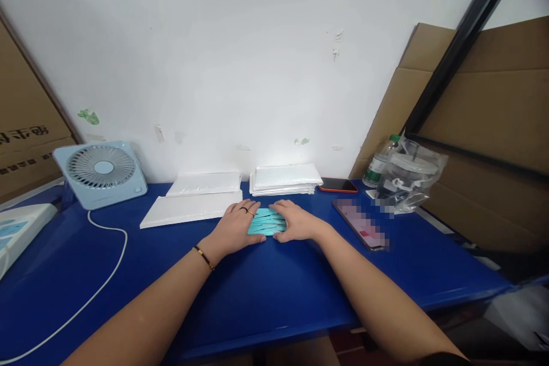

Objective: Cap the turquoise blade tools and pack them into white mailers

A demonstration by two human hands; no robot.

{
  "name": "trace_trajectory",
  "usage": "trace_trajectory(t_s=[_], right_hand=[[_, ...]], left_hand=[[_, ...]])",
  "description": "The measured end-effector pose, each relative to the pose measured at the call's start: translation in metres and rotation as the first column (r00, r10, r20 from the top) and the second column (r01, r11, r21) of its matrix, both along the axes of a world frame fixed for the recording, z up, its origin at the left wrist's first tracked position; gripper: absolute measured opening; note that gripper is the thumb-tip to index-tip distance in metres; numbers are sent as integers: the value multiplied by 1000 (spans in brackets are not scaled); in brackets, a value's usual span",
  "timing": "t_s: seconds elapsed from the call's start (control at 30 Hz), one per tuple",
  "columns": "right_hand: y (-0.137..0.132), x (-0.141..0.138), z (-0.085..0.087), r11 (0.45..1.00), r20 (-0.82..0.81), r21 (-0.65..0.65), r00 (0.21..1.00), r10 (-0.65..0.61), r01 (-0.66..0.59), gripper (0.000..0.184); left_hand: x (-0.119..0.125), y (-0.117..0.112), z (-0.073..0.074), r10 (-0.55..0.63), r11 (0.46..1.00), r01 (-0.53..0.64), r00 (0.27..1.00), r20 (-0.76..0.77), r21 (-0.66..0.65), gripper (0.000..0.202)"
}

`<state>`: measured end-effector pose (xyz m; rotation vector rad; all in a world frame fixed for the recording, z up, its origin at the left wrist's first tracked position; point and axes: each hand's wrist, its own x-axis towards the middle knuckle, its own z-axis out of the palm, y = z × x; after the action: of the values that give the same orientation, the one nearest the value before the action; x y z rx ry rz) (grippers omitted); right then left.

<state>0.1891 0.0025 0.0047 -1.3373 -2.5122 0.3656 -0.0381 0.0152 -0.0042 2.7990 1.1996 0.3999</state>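
Observation:
A stack of turquoise pleated face masks (268, 221) lies on the blue table between my two hands. My left hand (240, 226), with rings on it, grips the stack's left end, fingers over the far edge and thumb along the near edge. At the right end my right hand (298, 222) holds the same stack, its fingers and thumb curled round it. My palms hide both ends of the stack. Just beyond my left hand lie flat white packs (193, 207), and another pile of white packs (285, 178) sits straight ahead, near the wall.
A light blue fan (103, 171) with a white cable (118, 263) stands on the left, beside a white box (26, 234). To the right are a phone (360, 223), a red-edged phone (338, 185), a bottle (377, 166) and a bagged container (409, 177). Cardboard (497, 91) borders the right side.

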Motion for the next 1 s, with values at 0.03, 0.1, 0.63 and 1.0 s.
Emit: trace_trajectory(t_s=[0.03, 0.1, 0.63, 1.0], right_hand=[[-1, -2, 0, 1000, 14, -4, 1000, 15, -14, 77], [-4, -5, 2, 999, 39, 3, 999, 38, -38, 62], [-22, -29, 11, 996, 316, 84, 949, 2, -30, 31], [-29, -19, 36, 990, -733, -46, 669, -125, 134, 47]], left_hand=[[0, -1, 1, -10, 1000, 10, 1000, -19, 0, 76], [2, -5, 5, -27, 1000, 27, 998, -60, 9, 63], [32, -26, 5, 23, 997, -9, 981, -194, 74, 23], [35, -30, 17, 87, 980, -41, 969, 230, -196, 10]])
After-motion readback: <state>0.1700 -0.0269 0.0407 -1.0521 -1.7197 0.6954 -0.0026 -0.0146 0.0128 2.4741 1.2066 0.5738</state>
